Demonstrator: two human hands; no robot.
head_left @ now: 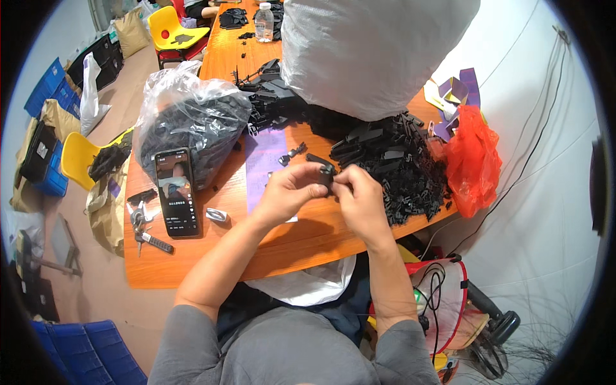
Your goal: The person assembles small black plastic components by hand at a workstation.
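Note:
Above the wooden table (276,253), both my hands meet around a small black plastic part (326,173). My left hand (290,192) pinches it between thumb and fingers. From the other side, the closed fingers of my right hand (360,197) grip the same part; their tips partly cover it. A few small black pieces (293,154) lie just beyond my left hand, by a purple printed sheet (264,170). Close to my right hand spreads a large heap of black plastic parts (401,170).
On the left are a lit phone (175,199), keys (142,224) and a clear bag of black parts (192,119). A bulging white sack (372,51) rises behind the heap, with a red plastic bag (473,163) at the right edge. A bottle (264,25) stands farther back.

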